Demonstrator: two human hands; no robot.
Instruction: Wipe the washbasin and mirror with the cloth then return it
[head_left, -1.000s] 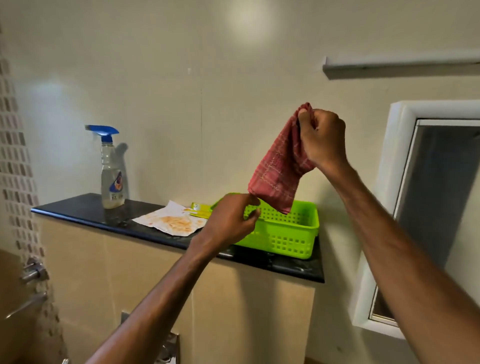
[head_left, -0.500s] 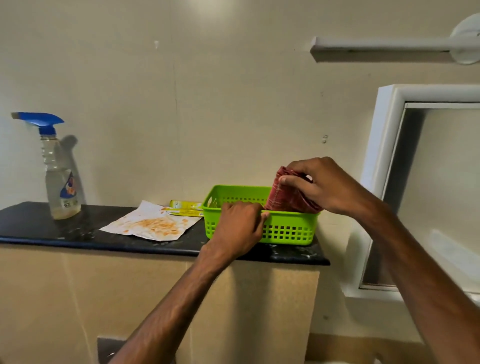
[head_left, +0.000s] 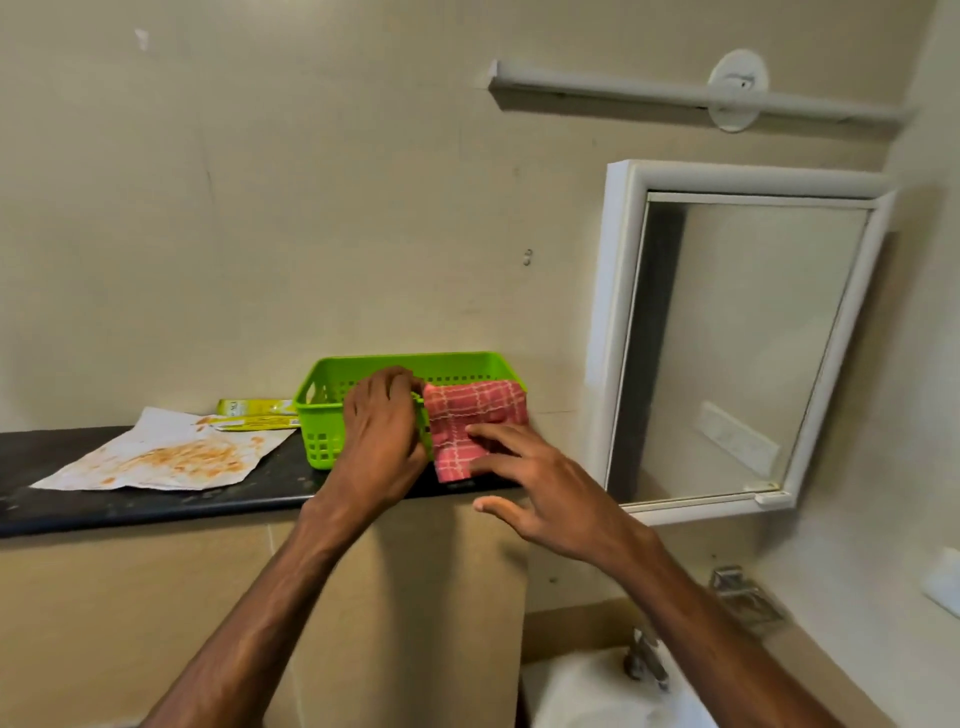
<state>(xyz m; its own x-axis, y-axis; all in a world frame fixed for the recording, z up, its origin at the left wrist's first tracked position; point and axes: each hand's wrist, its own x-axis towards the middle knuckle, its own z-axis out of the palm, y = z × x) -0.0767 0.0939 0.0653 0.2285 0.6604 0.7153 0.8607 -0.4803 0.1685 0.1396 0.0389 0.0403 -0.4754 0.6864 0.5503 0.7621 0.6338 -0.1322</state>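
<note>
I see my left hand (head_left: 382, 431) closed on the front rim of the green basket (head_left: 332, 415), holding it steady on the dark shelf (head_left: 156, 506). The red checked cloth (head_left: 470, 423) hangs over the right front edge of the basket, half inside and half down the outside. My right hand (head_left: 540, 483) is spread, its fingers (head_left: 493, 434) pressing flat on the cloth and not pinching it. I judge this is the last step, the return of the cloth: it is almost put back and only needs to be pushed fully inside. If the mirror (head_left: 737, 343) and the washbasin (head_left: 587, 691) are really clean, I cannot tell from this angle. Beside the basket lie a stained paper (head_left: 161, 457) and a yellow packet (head_left: 254, 408); its print is too blurred to read.
</note>
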